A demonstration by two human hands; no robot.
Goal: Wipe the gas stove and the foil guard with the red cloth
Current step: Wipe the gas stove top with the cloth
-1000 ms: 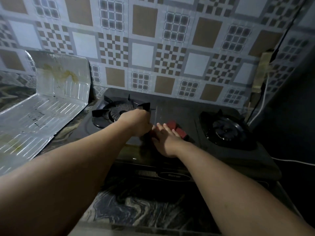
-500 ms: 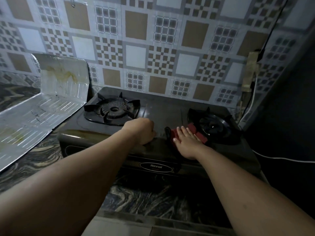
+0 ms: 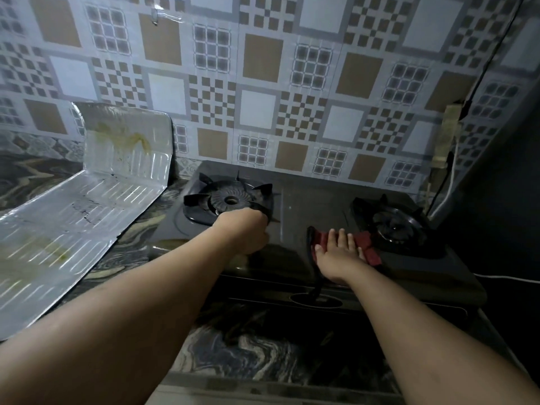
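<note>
Head view: the right hand (image 3: 339, 254), flat and open on the red cloth (image 3: 363, 244), has wiped rightward toward the right burner (image 3: 394, 226); the left hand (image 3: 244, 232), fisted, braces the gas stove (image 3: 306, 206); the foil guard (image 3: 87, 206) is still stained.

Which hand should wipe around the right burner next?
The right hand, probably. It lies flat on the red cloth, right beside the right burner. The left hand is fisted by the left burner, with no cloth under it.
</note>
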